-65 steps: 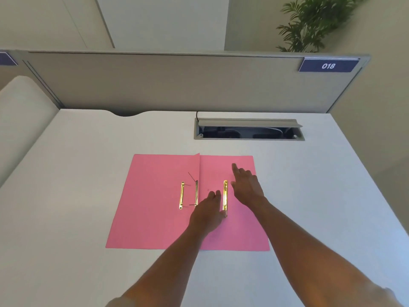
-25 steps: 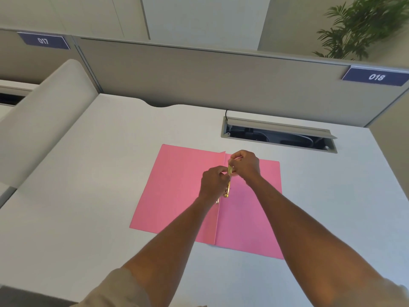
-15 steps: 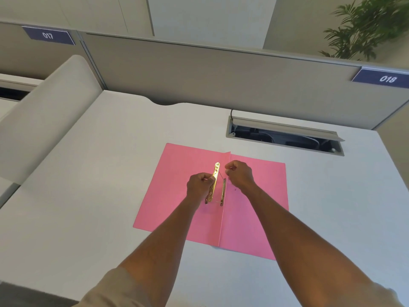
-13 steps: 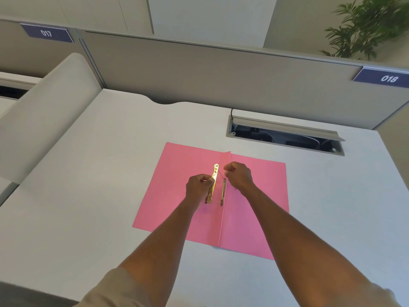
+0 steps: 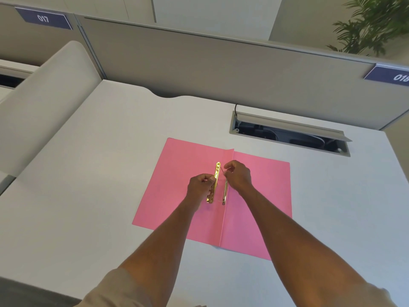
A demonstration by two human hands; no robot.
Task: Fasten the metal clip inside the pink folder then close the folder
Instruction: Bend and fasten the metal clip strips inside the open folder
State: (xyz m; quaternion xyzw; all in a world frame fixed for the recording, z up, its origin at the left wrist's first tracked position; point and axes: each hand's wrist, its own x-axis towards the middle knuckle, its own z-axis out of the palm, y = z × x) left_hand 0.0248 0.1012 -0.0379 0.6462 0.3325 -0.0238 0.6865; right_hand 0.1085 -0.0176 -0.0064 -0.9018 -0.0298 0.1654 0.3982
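White desk (image 5: 110, 173), left hand (image 5: 200, 187) gripping clip (image 5: 215, 182)

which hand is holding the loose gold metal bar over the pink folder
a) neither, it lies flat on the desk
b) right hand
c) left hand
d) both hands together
c: the left hand grips the gold bar along its side, above the open pink folder, while the right hand pinches a thin prong beside it rather than the bar.
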